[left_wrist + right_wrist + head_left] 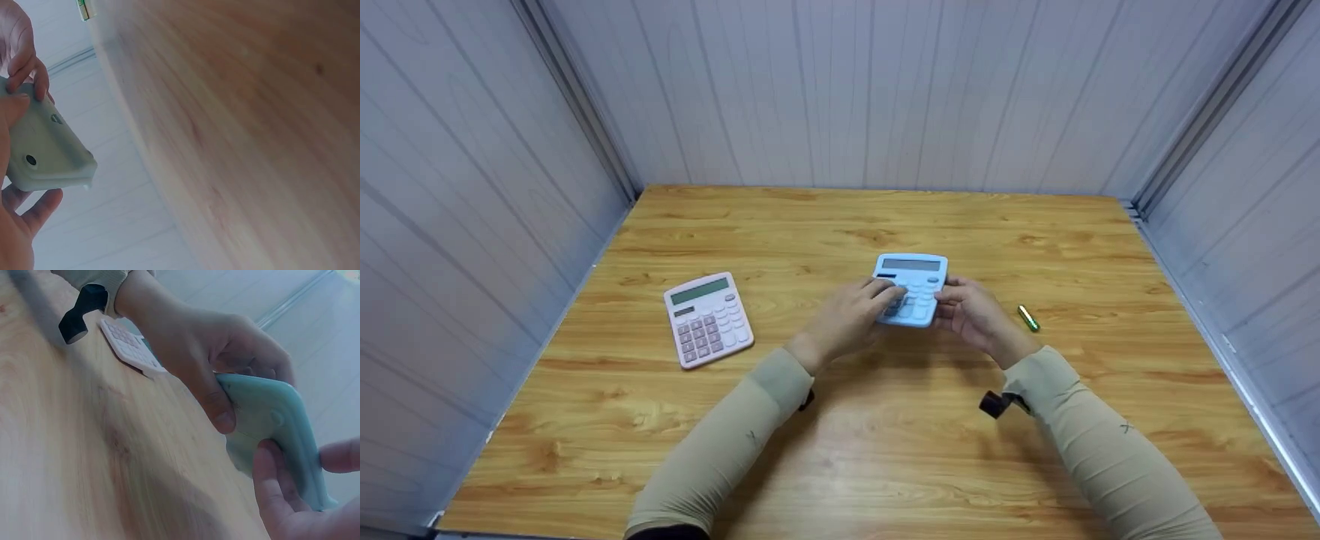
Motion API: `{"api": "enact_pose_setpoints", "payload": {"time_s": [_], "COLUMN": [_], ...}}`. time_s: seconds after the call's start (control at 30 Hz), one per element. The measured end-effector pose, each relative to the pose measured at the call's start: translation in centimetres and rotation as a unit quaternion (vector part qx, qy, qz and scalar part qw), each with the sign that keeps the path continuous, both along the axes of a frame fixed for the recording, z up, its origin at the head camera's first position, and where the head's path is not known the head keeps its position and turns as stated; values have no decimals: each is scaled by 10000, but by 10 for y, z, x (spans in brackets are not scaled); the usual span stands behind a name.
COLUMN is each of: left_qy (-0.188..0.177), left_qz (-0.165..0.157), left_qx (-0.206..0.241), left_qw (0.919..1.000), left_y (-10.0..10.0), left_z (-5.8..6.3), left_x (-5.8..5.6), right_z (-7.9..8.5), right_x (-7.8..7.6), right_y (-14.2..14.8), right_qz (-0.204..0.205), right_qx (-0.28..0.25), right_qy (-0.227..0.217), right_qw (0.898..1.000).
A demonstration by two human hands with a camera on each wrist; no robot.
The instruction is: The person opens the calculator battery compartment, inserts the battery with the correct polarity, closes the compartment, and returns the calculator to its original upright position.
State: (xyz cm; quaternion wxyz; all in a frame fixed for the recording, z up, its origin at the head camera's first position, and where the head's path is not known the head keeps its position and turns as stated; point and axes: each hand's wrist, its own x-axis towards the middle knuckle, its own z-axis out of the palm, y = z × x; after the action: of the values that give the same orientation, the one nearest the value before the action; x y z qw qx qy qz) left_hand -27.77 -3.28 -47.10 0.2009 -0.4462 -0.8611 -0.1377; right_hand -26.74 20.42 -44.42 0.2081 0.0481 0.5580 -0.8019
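Observation:
A light blue calculator point(919, 289) is held above the wooden table, its screen and keys facing up toward the head camera. My left hand point(844, 315) grips its left side, with fingers over the keys and the thumb on the underside, as the right wrist view shows. At the opposite edge, my right hand point(971, 315) pinches the calculator between fingers and thumb. Part of the calculator's back point(48, 138) shows in the left wrist view. To the right of my right hand lies a small shiny green cylinder point(1028, 318) that looks like a battery.
A pink calculator point(709, 319) lies face up on the table point(825, 225), left of my left hand. Pale panel walls point(840, 90) stand along the back and both sides. A black wrist mount point(994, 404) hangs below the right sleeve.

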Motion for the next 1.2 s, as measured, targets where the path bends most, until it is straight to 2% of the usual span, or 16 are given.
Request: {"api": "enact_pose_setpoints", "payload": {"time_s": [0.27,0.4,0.47,0.53,0.6,0.7,0.8,0.93,1.0,1.07,1.2], "left_qy": [-795,-1447,-1850,-2270,-2698,-3329,-3891,-4445,-4623,-4732,-4899], "left_qz": [415,540,586,659,739,883,1022,1315,1443,1509,1445], "left_qx": [65,296,511,746,1040,1591,2116,2352,2364,2366,2458], "left_qw": [9960,9876,9797,9688,9544,9252,8907,8543,8424,8351,8238], "left_y": [2,1,0,-1,-1,-1,0,0,0,1,2], "left_z": [2,1,0,0,0,0,0,0,-1,-2,-4], "left_x": [-2,-2,-1,-1,-1,-1,-2,-3,-4,-4,-5], "right_z": [0,-2,-4,-6,-8,-11,-13,-15,-17,-19,-22], "right_x": [0,-1,-1,-2,-2,-3,-3,-3,-3,-2,-1], "right_y": [5,8,10,12,13,15,16,18,18,19,20], "right_qz": [-94,-129,-141,-120,-56,123,229,306,357,444,550], "right_qx": [162,318,406,459,469,451,522,654,694,732,811], "right_qy": [-21,31,46,62,109,250,341,317,286,295,269], "right_qw": [9998,9994,9991,9989,9988,9986,9978,9969,9965,9959,9948]}}
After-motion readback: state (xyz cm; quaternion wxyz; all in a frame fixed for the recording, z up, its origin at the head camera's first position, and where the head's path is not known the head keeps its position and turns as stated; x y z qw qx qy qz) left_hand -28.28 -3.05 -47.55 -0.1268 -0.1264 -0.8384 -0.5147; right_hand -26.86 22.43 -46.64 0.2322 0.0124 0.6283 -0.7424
